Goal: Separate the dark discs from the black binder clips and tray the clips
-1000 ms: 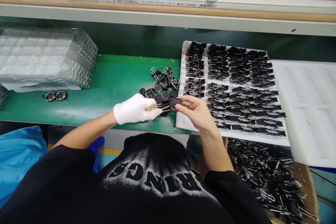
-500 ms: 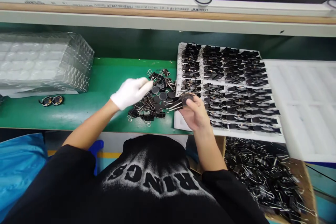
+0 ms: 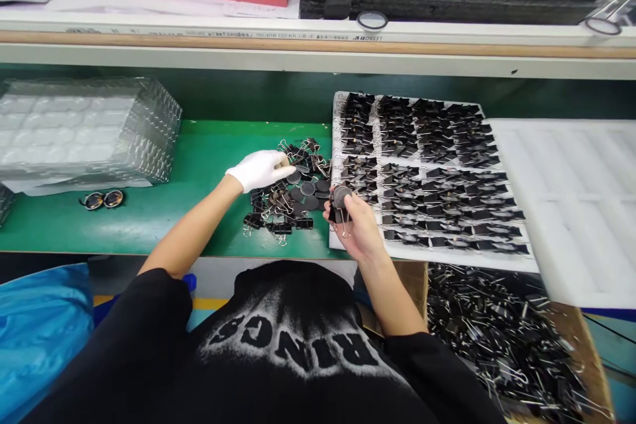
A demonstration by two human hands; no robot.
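My left hand [image 3: 261,170], in a white glove, hovers over the left side of a pile of black binder clips [image 3: 278,202] and dark round discs [image 3: 311,203]. Its thumb and forefinger are stretched out with a small gap between the tips, beside a disc. In my bare right hand [image 3: 360,228] is a dark disc [image 3: 342,197], with the thumb on its edge, together with black binder clips [image 3: 338,214] whose wire handles point down. How many clips it holds I cannot tell. That hand is over the left edge of a white foam tray [image 3: 338,238].
Rows of binder clips [image 3: 437,179] fill the foam tray. Right of it lies another white tray [image 3: 561,179]; below stands a carton of loose clips [image 3: 507,338]. Clear plastic trays [image 3: 74,126] and two joined round lenses [image 3: 103,199] lie left. A shelf edge [image 3: 199,56] crosses behind.
My right hand has moved slightly left, and the clips in it have turned so their handles point down. My left hand has shifted slightly right. The whole view has tilted up a little.
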